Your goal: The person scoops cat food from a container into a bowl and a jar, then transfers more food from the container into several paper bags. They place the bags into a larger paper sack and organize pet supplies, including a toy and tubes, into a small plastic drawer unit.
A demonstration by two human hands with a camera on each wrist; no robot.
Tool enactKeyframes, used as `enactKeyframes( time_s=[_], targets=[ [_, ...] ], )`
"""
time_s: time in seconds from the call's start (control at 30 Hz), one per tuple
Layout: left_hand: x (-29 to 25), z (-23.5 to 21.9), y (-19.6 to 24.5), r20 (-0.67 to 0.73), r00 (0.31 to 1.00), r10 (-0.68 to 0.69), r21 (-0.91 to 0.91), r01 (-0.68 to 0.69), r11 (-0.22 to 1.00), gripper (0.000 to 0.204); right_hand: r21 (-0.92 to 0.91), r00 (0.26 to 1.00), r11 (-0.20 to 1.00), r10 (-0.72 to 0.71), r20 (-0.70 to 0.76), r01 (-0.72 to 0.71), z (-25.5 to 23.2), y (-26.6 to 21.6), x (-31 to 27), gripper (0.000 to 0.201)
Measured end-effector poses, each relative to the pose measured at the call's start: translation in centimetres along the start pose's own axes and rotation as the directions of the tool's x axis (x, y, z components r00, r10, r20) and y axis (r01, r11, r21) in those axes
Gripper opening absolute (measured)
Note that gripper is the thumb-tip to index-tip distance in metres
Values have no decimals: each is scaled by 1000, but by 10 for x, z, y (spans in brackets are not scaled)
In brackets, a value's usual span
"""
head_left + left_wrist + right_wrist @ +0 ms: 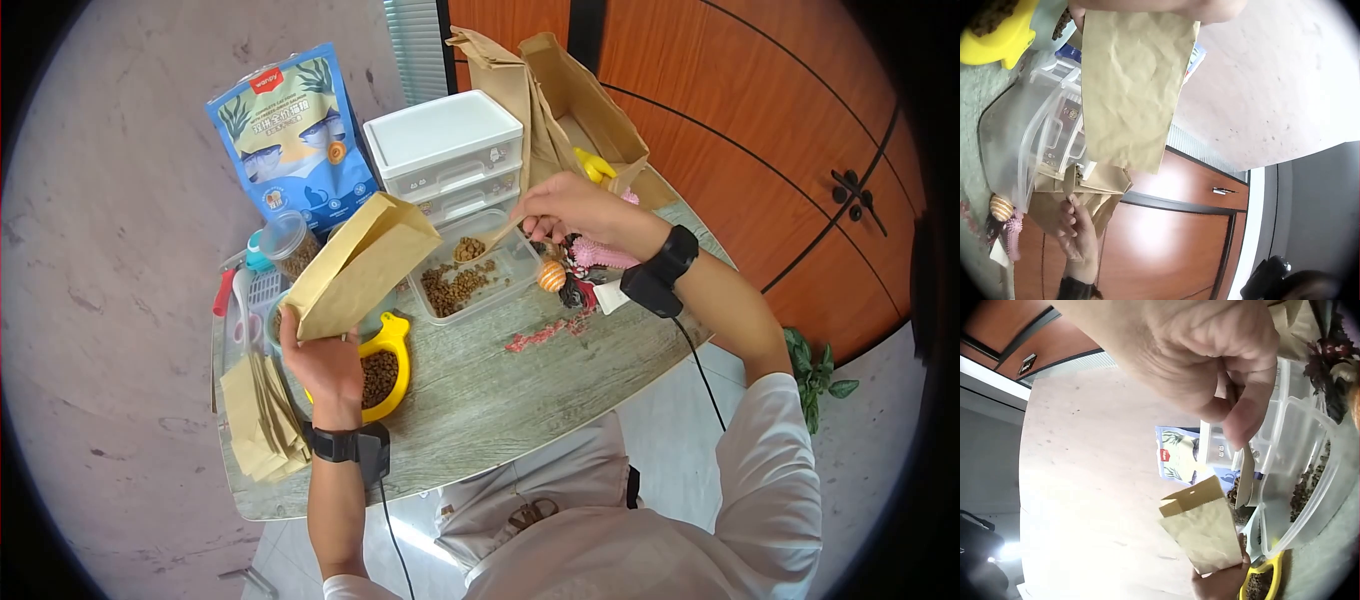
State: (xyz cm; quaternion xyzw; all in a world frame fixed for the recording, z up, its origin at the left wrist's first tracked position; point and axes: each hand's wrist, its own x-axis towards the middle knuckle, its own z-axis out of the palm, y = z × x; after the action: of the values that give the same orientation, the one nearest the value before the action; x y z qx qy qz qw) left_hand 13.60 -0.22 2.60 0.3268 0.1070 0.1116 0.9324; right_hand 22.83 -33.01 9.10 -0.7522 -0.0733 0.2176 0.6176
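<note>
Left hand (325, 372) grips one paper bag (362, 265); right hand (590, 212) pinches one loaded spoon (492, 240).

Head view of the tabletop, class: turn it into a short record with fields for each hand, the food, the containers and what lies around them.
Left hand: grips an upright, open paper bag
Right hand: holds a spoon of brown pellets over the clear tub
Tub contents: more brown pellets
Yellow bowl: brown pellets
Behind tub: white-topped drawer unit
Beside drawers: blue pouch
Beside tub: orange striped ball
</note>
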Motion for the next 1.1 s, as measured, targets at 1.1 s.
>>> enactKeyframes(
  time_s=[1.1],
  targets=[
    [-5,3,-14,293,905,-307,-266,386,883,47,-574,503,376,-862,72,727,70,-109,-14,20]
  ],
)
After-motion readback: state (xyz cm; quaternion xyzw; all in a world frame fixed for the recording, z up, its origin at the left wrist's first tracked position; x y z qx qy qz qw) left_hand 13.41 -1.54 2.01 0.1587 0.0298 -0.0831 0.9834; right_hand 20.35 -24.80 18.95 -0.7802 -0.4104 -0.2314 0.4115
